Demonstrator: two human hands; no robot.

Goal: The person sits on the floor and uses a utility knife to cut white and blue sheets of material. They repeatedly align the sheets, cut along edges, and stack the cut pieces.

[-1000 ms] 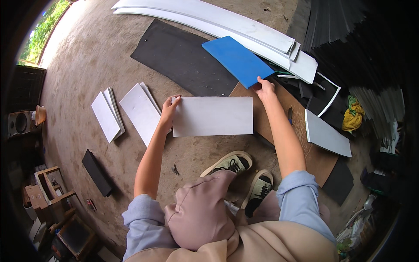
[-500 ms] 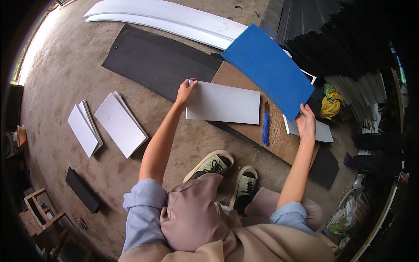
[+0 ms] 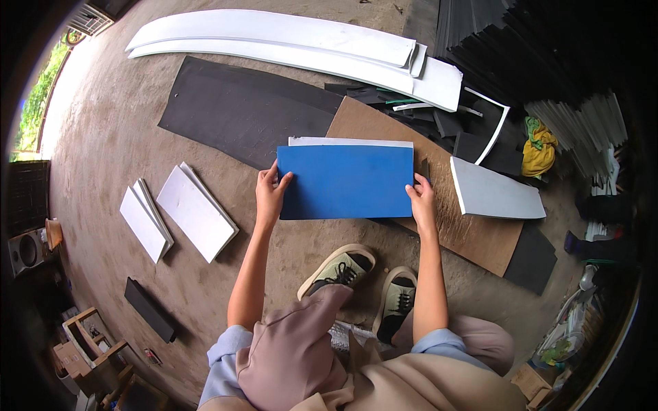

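Blue sheet [image 3: 346, 183] swung over white sheet [image 3: 356, 142]; left grip [image 3: 272, 190], right grip [image 3: 421, 200] clasp blue; board [image 3: 473, 236] behind.

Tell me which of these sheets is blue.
The front sheet held between the left hand and right hand, partly covering a white sheet; no other sheet in view is blue.

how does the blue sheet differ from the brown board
The blue sheet is held at its sides by the left hand and right hand; the brown board lies lower, unheld. The blue sheet is evenly coloured, while the brown board has streaky patches. The brown board looks longer than the blue sheet. Both are flat.
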